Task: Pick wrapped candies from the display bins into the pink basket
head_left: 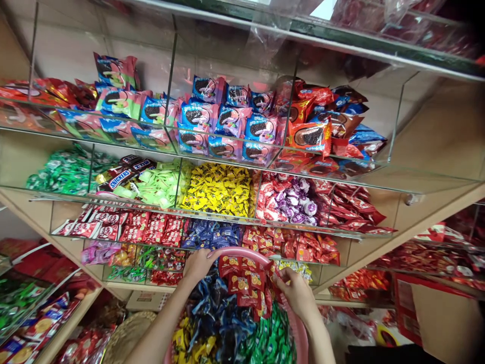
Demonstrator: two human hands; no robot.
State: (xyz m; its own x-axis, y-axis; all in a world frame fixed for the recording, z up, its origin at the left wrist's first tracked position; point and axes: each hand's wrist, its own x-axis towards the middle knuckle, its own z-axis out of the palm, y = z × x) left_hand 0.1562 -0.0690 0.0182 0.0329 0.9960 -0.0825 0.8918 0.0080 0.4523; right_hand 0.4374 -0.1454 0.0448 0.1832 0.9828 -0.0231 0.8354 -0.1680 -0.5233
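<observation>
A pink round basin (299, 328) full of wrapped candies is in front of me at the bottom centre. My left hand (198, 265) grips the basin's far left rim. My right hand (293, 289) is over the right side, its fingers closed on a red candy packet (273, 277). Red packets with orange slices (242, 282) lie at the basin's far side. Dark blue wrapped candies (220, 313) fill the middle, green ones (275, 336) the near right and yellow ones (193, 344) the near left.
Clear-walled shelves (223, 211) rise ahead, divided into candy compartments. Matching red packets (265, 240) lie just beyond the basin. Cookie packs (197, 114) fill the upper shelf. A woven basket (129, 336) stands low on the left, and a cardboard box (443, 318) on the right.
</observation>
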